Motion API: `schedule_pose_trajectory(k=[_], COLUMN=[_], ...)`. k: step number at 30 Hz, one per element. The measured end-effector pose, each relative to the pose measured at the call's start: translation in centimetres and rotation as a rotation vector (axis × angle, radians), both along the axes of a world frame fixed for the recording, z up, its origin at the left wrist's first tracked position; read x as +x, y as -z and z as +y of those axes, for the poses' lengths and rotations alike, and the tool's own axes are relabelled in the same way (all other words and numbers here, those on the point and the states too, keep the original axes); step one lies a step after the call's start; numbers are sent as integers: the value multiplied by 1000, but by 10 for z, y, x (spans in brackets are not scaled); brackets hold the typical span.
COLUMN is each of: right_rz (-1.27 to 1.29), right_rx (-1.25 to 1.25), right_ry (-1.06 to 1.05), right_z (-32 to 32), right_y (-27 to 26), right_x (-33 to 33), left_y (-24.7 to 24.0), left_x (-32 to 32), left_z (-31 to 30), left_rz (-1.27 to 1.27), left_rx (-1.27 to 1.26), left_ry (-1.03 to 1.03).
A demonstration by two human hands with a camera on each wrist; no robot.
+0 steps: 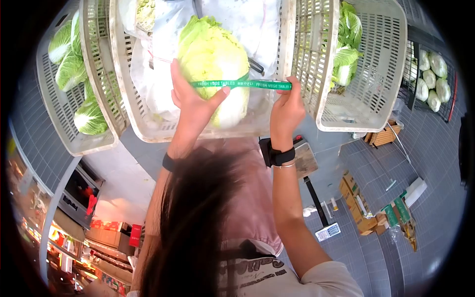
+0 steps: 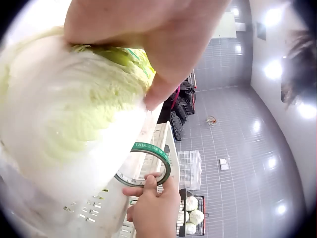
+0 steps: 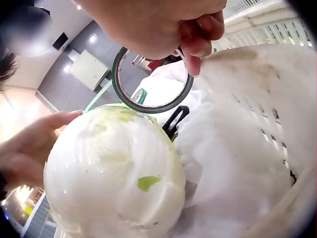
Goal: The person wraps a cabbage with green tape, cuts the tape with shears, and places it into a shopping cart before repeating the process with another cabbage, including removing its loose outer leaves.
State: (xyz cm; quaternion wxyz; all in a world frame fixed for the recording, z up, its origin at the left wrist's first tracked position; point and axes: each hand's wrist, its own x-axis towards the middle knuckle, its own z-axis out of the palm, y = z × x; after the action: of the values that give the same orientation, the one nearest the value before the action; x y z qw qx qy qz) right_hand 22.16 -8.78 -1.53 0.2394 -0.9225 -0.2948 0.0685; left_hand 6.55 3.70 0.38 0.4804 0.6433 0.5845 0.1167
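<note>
In the head view, the person's left hand (image 1: 195, 106) grips the cabbage (image 1: 217, 64) above the middle basket (image 1: 198, 134), its thumb on the green tape (image 1: 237, 83); the right hand (image 1: 289, 111) pinches the tape at right. In the left wrist view, the tape roll (image 2: 166, 166) hangs from the right hand's fingers. In the right wrist view, a black handle (image 3: 174, 121) shows beside the cabbage's far side.

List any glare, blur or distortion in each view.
Head: strong fisheye bend, black corners, the long dark hair soft; left wrist: the pale green-and-white cabbage partly washed out, glare spots on the grey tiles; right wrist: small glints on the cabbage, hazy blur upper left.
</note>
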Motion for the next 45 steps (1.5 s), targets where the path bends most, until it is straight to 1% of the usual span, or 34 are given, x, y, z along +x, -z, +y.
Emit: schedule_pose_trajectory(k=[1,4,7,9,10,12,13,16,19,21,22,23,24,27,30,31,32,33,34,35,37,40,41,43,45], right_rz=[28,267,690,784,833,838,838,683,772,931,1004,941,994,1137,903,969,1024,1088,1146,1145,1132,946,938,791,641], right_rx=[15,147,469,552,595,658,687,623,718,425,276,312,298,265,211,199,140,283,412,430,467,324,380,433,454], right_ry=[36,175,355,401,423,474,497,495,424,360,328,359,362,379,229,226,251,299,358,351,330,90,84,26,-19], right_z=[2,5,22,26,29,33,35,43,52,55,58,64,67,69,67,71,74,68,65,58,61,63,61,53,44], right_y=[0,6,-6,5,9,13,13,6,18,17,14,14,18,28,40,31,22,38,41,43,16,-39,-55,-71,-86], right_x=[0,-8,-21,-30,-34,-39,-41,-48,-49,-35,-29,-27,-26,-25,-23,-23,-25,-27,-34,-38,-36,-46,-50,-51,-47], left_y=[1,2,1,4,5,6,6,7,4,5,9,17,21,27,24,27,23,26,25,23,12,-9,-5,-12,-14], left_x=[3,8,13,10,9,6,4,1,2,0,-4,-7,-9,-15,-10,-13,-12,-14,-17,-22,-24,-38,-44,-50,-42], left_z=[0,-4,-4,-1,0,3,3,8,15,19,20,18,18,19,20,21,21,23,22,22,25,29,24,23,25], left_rz=[3,28,78,114,85,29,45,65,33,9,-41,-91,-142,-13,-256,-227,-335,-304,-270,-297,-363,-573,-640,-589,-630], left_rx=[17,41,48,65,57,41,35,-10,-88,-122,-108,-93,-81,-24,-211,-156,-207,-187,-183,-217,-283,-345,-306,-411,-554], left_ry=[-14,-56,-78,-63,-68,-81,-77,-83,-122,-137,-151,-164,-177,-108,-232,-184,-237,-207,-178,-179,-183,-157,-162,-101,-82])
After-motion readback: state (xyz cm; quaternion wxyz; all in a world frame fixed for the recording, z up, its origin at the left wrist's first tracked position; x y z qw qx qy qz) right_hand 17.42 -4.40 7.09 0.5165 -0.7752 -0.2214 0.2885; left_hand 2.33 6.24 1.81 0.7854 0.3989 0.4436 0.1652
